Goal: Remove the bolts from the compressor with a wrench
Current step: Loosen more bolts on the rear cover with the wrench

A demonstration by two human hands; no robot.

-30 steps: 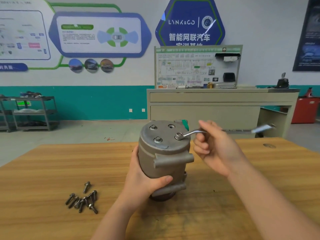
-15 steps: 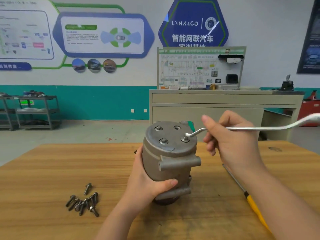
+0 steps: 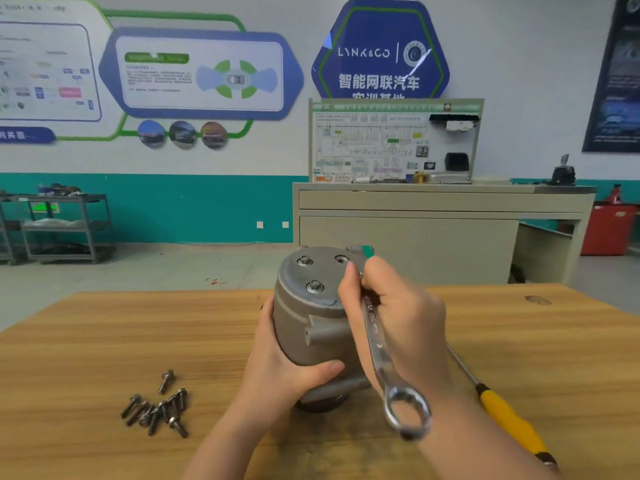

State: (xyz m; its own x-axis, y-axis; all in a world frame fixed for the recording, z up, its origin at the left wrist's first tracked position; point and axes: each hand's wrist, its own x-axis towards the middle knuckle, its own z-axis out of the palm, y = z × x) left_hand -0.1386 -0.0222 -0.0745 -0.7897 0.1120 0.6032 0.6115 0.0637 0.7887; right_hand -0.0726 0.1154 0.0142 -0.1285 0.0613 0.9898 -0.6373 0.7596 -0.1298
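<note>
A grey metal compressor (image 3: pixel 304 317) stands upright on the wooden table (image 3: pixel 86 341). My left hand (image 3: pixel 280 368) grips its lower left side. Two bolts (image 3: pixel 314 286) show on its top face beside one empty hole. My right hand (image 3: pixel 398 317) holds a silver ring wrench (image 3: pixel 381 355) at the top right of the compressor. The wrench's far end is hidden under my fingers, and its free ring end points toward me.
A pile of several loose bolts (image 3: pixel 156 407) lies on the table to the left front. A yellow-handled screwdriver (image 3: pixel 509 414) lies to the right, partly behind my right arm. A beige workbench (image 3: pixel 415 233) stands behind the table.
The wrench handle has swung from pointing right to pointing toward me. My right hand moved over the top right bolt. The compressor and my left hand stayed put.
</note>
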